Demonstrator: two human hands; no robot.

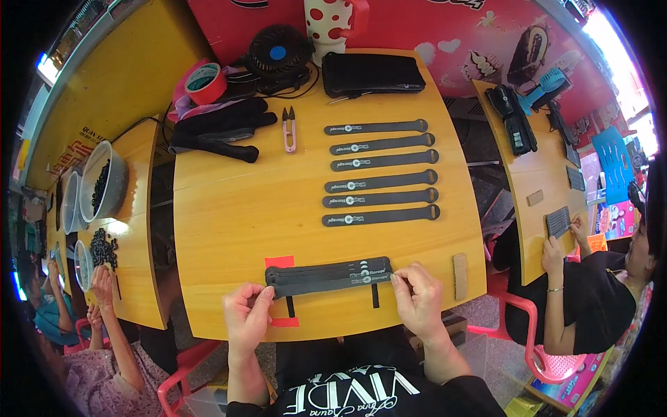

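Head view: stack of slotted black straps [316, 275] at the near edge of a wooden tabletop [222, 215].
The left hand [248, 314] pinches the stack's left end, the right hand [420, 293] its right end, with red tape [279, 262] partly beneath. White lettering and round emblems mark the stack's right part; six loose straps [399, 181] beyond carry white print toward their left ends. White letters also cross the black shirt [445, 397].

Small black fan [279, 50], red tape roll [212, 92] near it, white red-dotted mug [325, 31], black pouch [372, 72], blue brush [553, 80]
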